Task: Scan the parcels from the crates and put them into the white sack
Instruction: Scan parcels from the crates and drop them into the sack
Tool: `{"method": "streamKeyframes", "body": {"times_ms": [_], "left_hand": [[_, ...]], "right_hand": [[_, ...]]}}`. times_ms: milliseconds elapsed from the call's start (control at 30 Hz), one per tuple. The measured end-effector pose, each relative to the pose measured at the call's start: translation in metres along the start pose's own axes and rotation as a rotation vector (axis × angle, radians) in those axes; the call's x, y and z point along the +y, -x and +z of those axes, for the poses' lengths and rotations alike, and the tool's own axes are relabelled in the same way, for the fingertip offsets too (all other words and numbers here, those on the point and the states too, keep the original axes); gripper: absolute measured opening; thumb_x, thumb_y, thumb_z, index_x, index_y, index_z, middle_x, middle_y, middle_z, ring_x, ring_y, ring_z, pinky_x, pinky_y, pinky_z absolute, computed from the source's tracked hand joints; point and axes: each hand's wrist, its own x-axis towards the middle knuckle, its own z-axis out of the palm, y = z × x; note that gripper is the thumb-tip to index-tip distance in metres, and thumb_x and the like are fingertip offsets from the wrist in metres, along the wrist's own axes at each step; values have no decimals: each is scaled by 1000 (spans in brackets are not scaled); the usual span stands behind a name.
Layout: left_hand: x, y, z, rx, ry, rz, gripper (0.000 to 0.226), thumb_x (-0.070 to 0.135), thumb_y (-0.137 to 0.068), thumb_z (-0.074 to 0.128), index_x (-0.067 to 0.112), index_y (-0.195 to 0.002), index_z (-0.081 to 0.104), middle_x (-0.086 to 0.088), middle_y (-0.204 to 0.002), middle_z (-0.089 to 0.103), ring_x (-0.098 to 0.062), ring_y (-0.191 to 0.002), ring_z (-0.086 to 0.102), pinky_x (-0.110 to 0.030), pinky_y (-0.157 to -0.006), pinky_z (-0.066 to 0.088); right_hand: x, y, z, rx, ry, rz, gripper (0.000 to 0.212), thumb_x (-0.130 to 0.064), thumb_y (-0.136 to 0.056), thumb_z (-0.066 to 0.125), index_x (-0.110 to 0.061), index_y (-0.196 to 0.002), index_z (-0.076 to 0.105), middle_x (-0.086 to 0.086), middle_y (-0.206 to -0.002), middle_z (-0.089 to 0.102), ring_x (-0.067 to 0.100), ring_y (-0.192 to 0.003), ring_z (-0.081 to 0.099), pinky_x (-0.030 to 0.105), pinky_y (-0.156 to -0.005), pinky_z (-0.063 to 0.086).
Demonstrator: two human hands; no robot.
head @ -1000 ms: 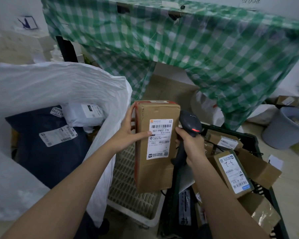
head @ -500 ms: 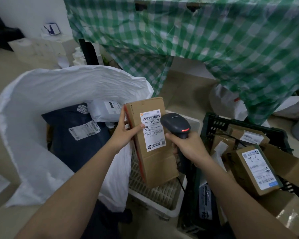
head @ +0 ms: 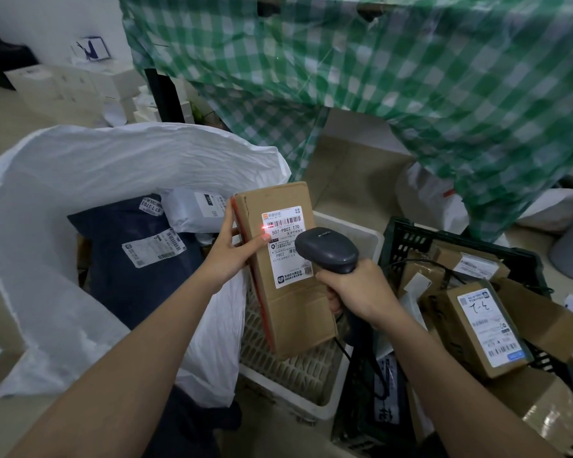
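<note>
Parcel [head: 286,269], upright in the left hand [head: 234,249]'s grip over the white crate [head: 351,236] beside the white sack [head: 80,166]; right hand [head: 354,292] gripped the scanner [head: 326,249], whose beam seemingly needed centring on the barcode.

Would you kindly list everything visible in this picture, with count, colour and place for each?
held cardboard parcel: one, brown with a white label, centre, over the white crate
barcode scanner: one, dark grey, aimed at the label, red dot on it
white sack: one, white, left, mouth open
dark blue mailer: one, in the sack
white mailer: one, in the sack, behind the blue one
white crate: one, centre, under the held parcel
dark green crate: one, right
cardboard parcels: several, brown, in the green crate
checked cloth: one, green and white, hanging at the top
left hand: holds the parcel's left edge
right hand: grips the scanner handle
</note>
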Motion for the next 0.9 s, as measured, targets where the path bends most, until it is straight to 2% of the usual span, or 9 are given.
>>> {"method": "streamKeyframes", "body": {"times_ms": [133,233,333,400,500,600,733,800,900], "left_hand": [[0,0,1,-2,8,11,109,50,-63,80,68,-138,2,2,-144,43,-18,-124,53,-49,-101,47],[2,1,3,3,29,37,103,37,-76,78,65,-140,1,2,-145,42,-17,-122,54,-45,-100,49],[8,7,4,11,60,76,100,29,-80,76,62,-142,4,1,-141,46,-11,-114,59,-34,-89,55],[18,13,3,37,79,113,99,26,-82,75,58,-145,6,3,-133,51,-5,-103,65,-25,-79,56],[43,28,-2,111,100,179,95,22,-84,72,53,-148,8,11,-122,51,-1,-100,63,-23,-77,55],[77,44,-17,151,79,259,94,23,-85,71,49,-150,7,19,-118,48,10,-91,63,-18,-72,55],[133,66,-45,200,20,354,94,25,-85,72,47,-150,7,23,-113,48,2,-98,61,-17,-73,55],[155,77,-59,225,-15,408,94,22,-86,71,44,-151,6,25,-112,50,3,-95,63,-16,-72,56],[177,90,-81,266,-161,489,98,29,-84,73,47,-150,3,15,-131,49,0,-108,56,-12,-76,53]], "right_hand": [[0,-1,-1,-17,-30,2,19,-13,-80,71,-6,-64,64,10,-56,59,18,-45,59,27,-49,51],[-1,-1,-6,11,-99,-10,17,-12,-80,73,-3,-69,65,12,-57,58,19,-47,56,25,-49,49],[-2,0,-13,79,-246,-18,12,-12,-81,74,-3,-78,67,14,-63,59,22,-51,55,32,-55,50],[-2,2,-20,147,-355,-17,11,-10,-83,73,-3,-78,66,16,-65,59,23,-51,54,35,-57,49],[-4,4,-28,272,-459,-7,10,-9,-84,71,-6,-76,66,9,-60,61,22,-52,57,36,-61,51],[-14,10,-28,324,-527,3,8,-8,-85,70,-6,-81,65,7,-59,60,17,-50,57,32,-57,51],[-40,16,-22,297,-499,-23,9,-9,-86,70,-6,-80,64,7,-62,61,18,-51,56,30,-55,49],[-58,15,-15,283,-447,-52,15,-11,-86,71,-6,-74,63,9,-62,61,20,-49,56,31,-57,48],[-80,12,1,243,-411,-90,17,-11,-86,71,-6,-73,62,8,-61,59,16,-44,54,23,-48,46]]}}
